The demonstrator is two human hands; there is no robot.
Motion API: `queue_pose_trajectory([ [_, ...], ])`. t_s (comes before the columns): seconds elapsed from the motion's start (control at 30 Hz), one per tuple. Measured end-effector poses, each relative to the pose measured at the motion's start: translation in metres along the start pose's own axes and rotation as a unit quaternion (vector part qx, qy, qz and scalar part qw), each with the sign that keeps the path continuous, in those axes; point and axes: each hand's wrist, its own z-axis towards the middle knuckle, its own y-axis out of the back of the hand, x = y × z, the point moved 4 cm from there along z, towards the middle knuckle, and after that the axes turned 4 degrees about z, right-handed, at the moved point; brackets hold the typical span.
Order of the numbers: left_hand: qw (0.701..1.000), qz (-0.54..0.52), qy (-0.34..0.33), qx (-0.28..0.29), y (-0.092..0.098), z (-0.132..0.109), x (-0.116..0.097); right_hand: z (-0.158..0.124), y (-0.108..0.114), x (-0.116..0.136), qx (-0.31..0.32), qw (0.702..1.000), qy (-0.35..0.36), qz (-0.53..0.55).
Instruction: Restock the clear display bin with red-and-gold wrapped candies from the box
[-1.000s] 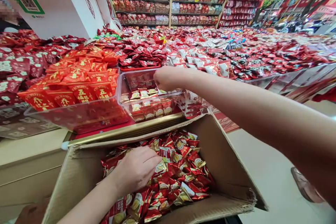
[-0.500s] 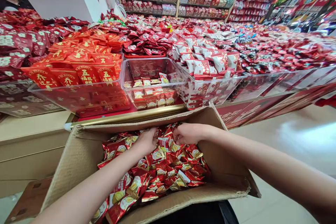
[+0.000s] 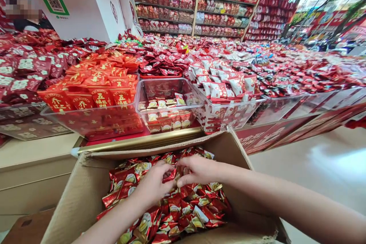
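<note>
Shelves of red boxes (image 3: 217,11) fill the shop at 12 o'clock, above a counter heaped with red packets. At 6 o'clock an open cardboard box (image 3: 85,183) holds wrapped sweets (image 3: 185,209), red and gold. Both hands meet over the pile. The left hand (image 3: 153,185), at 7 o'clock, curls its fingers onto the sweets, and the right hand (image 3: 197,169), at 5 o'clock, pinches a wrapper. A clear bin (image 3: 171,79), part filled, stands beyond the box at 12 o'clock.

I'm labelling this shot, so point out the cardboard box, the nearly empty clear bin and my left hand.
cardboard box (image 3: 88,187), head view, bare inner left wall.
clear bin (image 3: 162,88), head view, rear wall.
left hand (image 3: 153,185), head view, back of the hand.
</note>
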Motion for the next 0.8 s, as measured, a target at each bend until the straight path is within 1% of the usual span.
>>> queue_pose_trajectory([
  [0.07, 0.997, -0.061, 0.002, -0.036, 0.015, -0.005, -0.014, -0.004, 0.008, 0.011, -0.075, 0.994, 0.028, 0.077],
  [0.1, 0.990, -0.127, 0.014, -0.065, 0.023, -0.008, -0.019, -0.006, 0.013, 0.015, -0.105, 0.987, 0.032, 0.119],
  [0.13, 0.975, -0.200, 0.028, -0.093, 0.030, -0.011, -0.023, -0.009, 0.017, 0.019, -0.130, 0.976, 0.032, 0.170],
  [0.17, 0.955, -0.272, 0.045, -0.108, 0.035, -0.013, -0.025, -0.011, 0.020, 0.022, -0.146, 0.962, 0.030, 0.227],
  [0.2, 0.934, -0.334, 0.063, -0.111, 0.039, -0.014, -0.027, -0.013, 0.023, 0.025, -0.158, 0.946, 0.027, 0.283],
  [0.27, 0.900, -0.416, 0.093, -0.090, 0.042, -0.016, -0.031, -0.017, 0.028, 0.030, -0.167, 0.915, 0.020, 0.366],
  [0.33, 0.870, -0.472, 0.113, -0.082, 0.044, -0.017, -0.034, -0.020, 0.031, 0.034, -0.167, 0.899, 0.018, 0.405],
  [0.4, 0.841, -0.519, 0.116, -0.101, 0.046, -0.017, -0.038, -0.023, 0.033, 0.036, -0.182, 0.892, 0.016, 0.413],
  [0.47, 0.816, -0.556, 0.108, -0.111, 0.045, -0.017, -0.043, -0.027, 0.038, 0.039, -0.233, 0.902, 0.032, 0.363],
  [0.53, 0.791, -0.593, 0.111, -0.102, 0.043, -0.018, -0.049, -0.035, 0.043, 0.045, -0.316, 0.916, 0.086, 0.233],
  [0.57, 0.776, -0.612, 0.118, -0.093, 0.042, -0.018, -0.051, -0.040, 0.045, 0.050, -0.354, 0.914, 0.130, 0.147],
  [0.6, 0.762, -0.630, 0.124, -0.084, 0.042, -0.019, -0.054, -0.045, 0.046, 0.056, -0.381, 0.906, 0.175, 0.059],
  [0.63, 0.751, -0.644, 0.127, -0.078, 0.042, -0.021, -0.056, -0.050, 0.044, 0.062, -0.392, 0.893, 0.218, -0.021],
  [0.67, 0.746, -0.649, 0.128, -0.079, 0.042, -0.022, -0.057, -0.054, 0.041, 0.067, -0.387, 0.882, 0.254, -0.087],
  [0.7, 0.750, -0.644, 0.124, -0.085, 0.044, -0.024, -0.058, -0.057, 0.039, 0.071, -0.376, 0.873, 0.281, -0.130],
  [0.73, 0.761, -0.631, 0.115, -0.096, 0.047, -0.025, -0.058, -0.060, 0.037, 0.073, -0.366, 0.870, 0.295, -0.147],
  [0.8, 0.793, -0.589, 0.096, -0.124, 0.052, -0.026, -0.056, -0.063, 0.039, 0.073, -0.380, 0.876, 0.279, -0.107],
])
